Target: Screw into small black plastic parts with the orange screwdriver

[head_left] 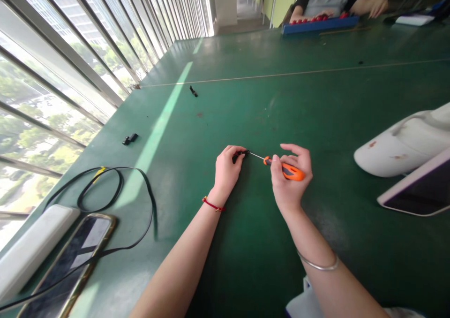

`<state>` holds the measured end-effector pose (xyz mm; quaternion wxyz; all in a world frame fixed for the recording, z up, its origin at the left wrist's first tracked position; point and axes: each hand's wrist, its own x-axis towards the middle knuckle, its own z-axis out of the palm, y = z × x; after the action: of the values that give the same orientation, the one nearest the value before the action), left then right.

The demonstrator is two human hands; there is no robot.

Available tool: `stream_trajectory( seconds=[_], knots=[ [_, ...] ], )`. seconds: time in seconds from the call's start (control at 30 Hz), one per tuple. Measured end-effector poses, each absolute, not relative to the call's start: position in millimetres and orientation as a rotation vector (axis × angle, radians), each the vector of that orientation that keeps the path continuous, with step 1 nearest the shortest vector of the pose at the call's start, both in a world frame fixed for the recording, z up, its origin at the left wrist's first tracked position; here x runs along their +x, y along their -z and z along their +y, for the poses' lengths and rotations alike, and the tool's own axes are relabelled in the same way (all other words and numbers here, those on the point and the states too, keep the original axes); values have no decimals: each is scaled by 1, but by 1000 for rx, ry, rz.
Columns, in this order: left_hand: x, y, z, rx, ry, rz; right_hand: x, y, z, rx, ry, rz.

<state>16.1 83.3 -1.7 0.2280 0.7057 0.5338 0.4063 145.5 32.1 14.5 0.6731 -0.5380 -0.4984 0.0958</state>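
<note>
My left hand (228, 165) pinches a small black part (240, 154) just above the green table, its fingers hiding most of it. An orange and black screwdriver (293, 172) lies in my right hand (291, 182), gripped by the handle with the index finger raised off it. The thin metal shaft points left, and its tip meets the right end of the black part. Two more small black pieces rest on the table, one piece (130, 139) at the left and another piece (193, 91) farther back.
A phone (70, 261), a white block (35, 250) and a looped black cable (153, 200) lie at the left. White devices (404, 144) stand at the right. Across the green table (246, 107), a person sits behind a blue tray (319, 25) holding red things.
</note>
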Motion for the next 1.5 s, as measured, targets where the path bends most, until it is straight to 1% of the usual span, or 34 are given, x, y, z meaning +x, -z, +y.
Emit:
stream_trajectory(
  seconds=[0.13, 0.33, 0.53, 0.77, 0.97, 1.17, 1.37, 1.5],
  knots=[
    [16, 1, 84, 1937, -1117, 1457, 146, -14, 34, -1097, -152, -1118],
    [16, 1, 84, 1946, -1107, 1470, 148, -9, 32, -1345, -200, -1118],
    [15, 2, 83, 1953, -1110, 1458, 146, -12, 33, -1124, -169, -1128],
    [15, 2, 84, 1951, -1115, 1451, 147, -8, 30, -1291, -244, -1188],
    [15, 2, 83, 1948, -1100, 1459, 146, -14, 33, -1095, -153, -1150],
    [15, 2, 84, 1941, -1101, 1453, 147, -9, 31, -1292, -197, -1172],
    [15, 2, 84, 1946, -1107, 1441, 147, -10, 35, -1085, -116, -1147],
    [15, 1, 84, 1944, -1104, 1443, 148, -9, 33, -1258, -163, -1161]
  ],
)
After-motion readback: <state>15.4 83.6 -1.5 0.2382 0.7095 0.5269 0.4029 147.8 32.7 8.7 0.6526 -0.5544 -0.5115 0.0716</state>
